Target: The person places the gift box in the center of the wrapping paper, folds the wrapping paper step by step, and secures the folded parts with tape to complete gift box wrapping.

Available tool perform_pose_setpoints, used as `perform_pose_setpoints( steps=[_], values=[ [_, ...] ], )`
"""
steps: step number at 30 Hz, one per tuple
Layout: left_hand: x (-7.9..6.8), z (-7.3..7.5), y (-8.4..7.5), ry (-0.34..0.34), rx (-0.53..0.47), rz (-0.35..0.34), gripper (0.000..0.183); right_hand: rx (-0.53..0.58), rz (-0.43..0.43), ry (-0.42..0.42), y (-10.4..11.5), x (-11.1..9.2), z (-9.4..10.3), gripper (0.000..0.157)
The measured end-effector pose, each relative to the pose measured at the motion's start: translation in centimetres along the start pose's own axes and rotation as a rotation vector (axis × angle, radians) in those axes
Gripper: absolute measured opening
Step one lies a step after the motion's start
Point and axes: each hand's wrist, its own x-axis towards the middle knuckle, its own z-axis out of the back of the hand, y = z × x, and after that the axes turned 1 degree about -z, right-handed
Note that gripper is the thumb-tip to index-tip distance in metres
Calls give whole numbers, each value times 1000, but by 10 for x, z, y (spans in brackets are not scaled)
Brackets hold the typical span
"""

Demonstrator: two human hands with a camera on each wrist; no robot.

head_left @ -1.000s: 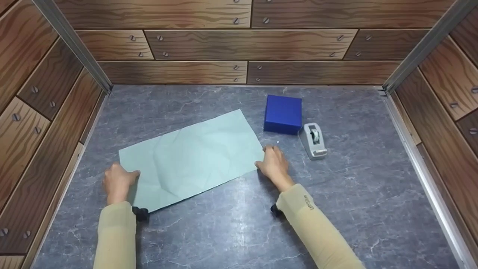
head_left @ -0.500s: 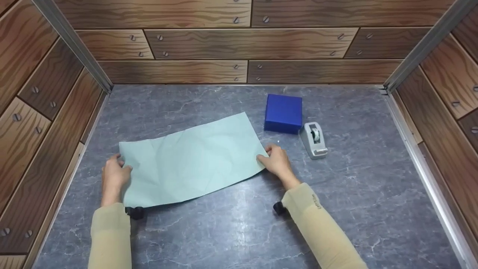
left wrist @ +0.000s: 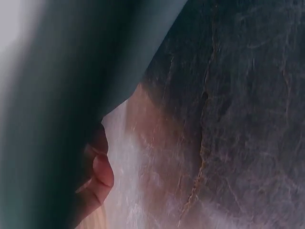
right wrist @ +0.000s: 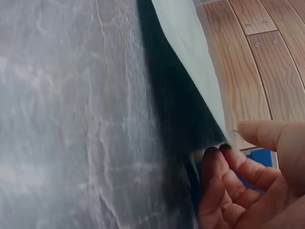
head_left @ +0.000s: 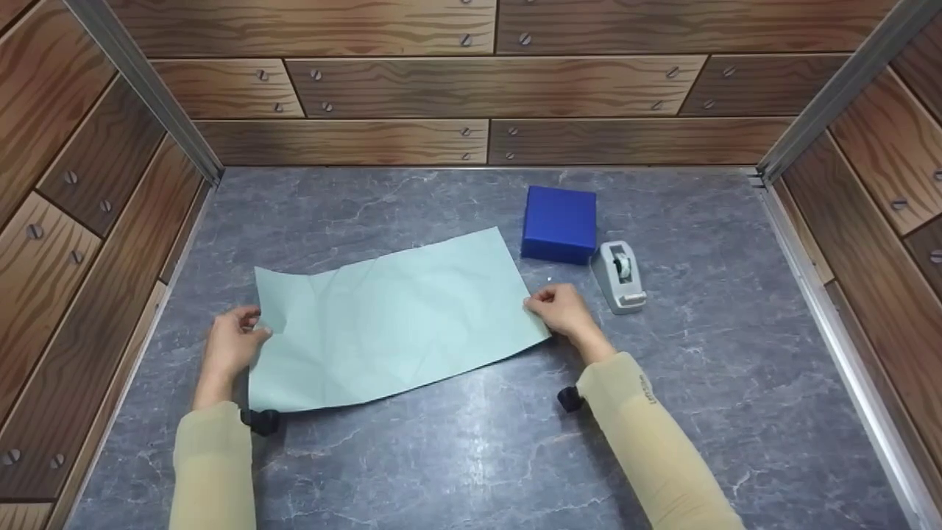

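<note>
A creased, pale green sheet of paper (head_left: 405,316) spans the space between both hands, slightly slanted, with its far left corner bent up. My left hand (head_left: 229,344) pinches its left edge between thumb and fingers. In the left wrist view the sheet's blurred underside (left wrist: 52,105) hides most of that hand, leaving a few curled fingers (left wrist: 101,171) visible. My right hand (head_left: 565,313) pinches the right edge near the close corner. From the right wrist view, its fingertips (right wrist: 217,160) lie beneath the sheet's edge, and the paper's near side is lifted off the table.
A blue box (head_left: 559,224) stands beyond the right hand. Right beside it is a grey tape dispenser (head_left: 622,278) with a roll in it. A tiny white scrap (head_left: 549,279) lies near the box. Wood-patterned walls (head_left: 486,88) enclose the grey marbled table (head_left: 456,471).
The sheet has shifted right and turned to a flatter slant, its far left corner now bent up. My right hand has moved right with the edge; the left hand has shifted slightly.
</note>
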Motion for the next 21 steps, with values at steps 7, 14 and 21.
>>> perform_pose_setpoints(
  steps=[7, 14, 21],
  values=[
    [2, -7, -2, -71, 53, 27, 46, -77, 80, -19, -4, -7, 4, 12],
    [3, -13, -8, -86, 84, 12, 44, -257, 78, 55, -11, -27, 15, 19],
    [5, -16, -8, -75, 147, 8, 41, -342, 74, 148, -20, -42, 21, 23]
  ],
)
